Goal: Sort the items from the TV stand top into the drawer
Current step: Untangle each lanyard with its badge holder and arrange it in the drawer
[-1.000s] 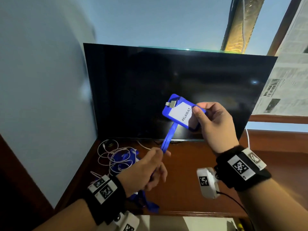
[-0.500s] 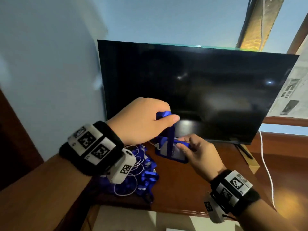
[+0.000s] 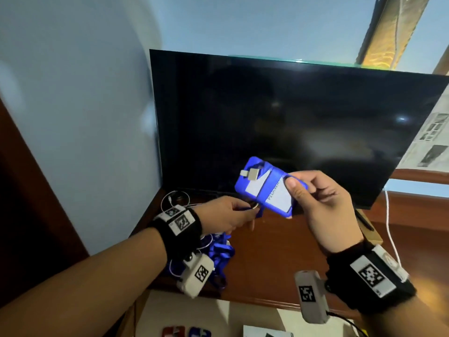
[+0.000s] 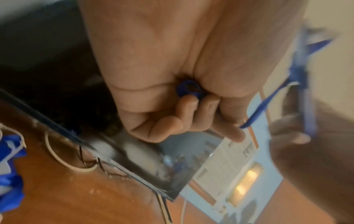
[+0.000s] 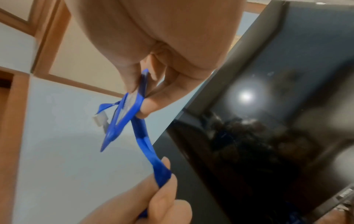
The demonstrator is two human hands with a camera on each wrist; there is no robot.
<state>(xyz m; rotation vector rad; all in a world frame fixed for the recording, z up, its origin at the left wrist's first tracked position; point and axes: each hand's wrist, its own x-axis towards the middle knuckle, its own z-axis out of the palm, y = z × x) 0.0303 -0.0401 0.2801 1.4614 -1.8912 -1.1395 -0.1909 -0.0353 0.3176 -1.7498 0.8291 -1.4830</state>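
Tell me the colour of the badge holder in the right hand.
The badge holder is blue, with a white card inside; the head view shows it best.

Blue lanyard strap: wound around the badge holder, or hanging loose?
Partly wound. The strap crosses the card face of the badge holder, which the right hand pinches; the left hand holds the free end.

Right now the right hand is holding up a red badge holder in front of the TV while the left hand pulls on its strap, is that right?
Not quite: the badge holder is blue, not red, as the head view shows. The rest holds: the right hand pinches it in front of the TV, and the left hand grips its strap.
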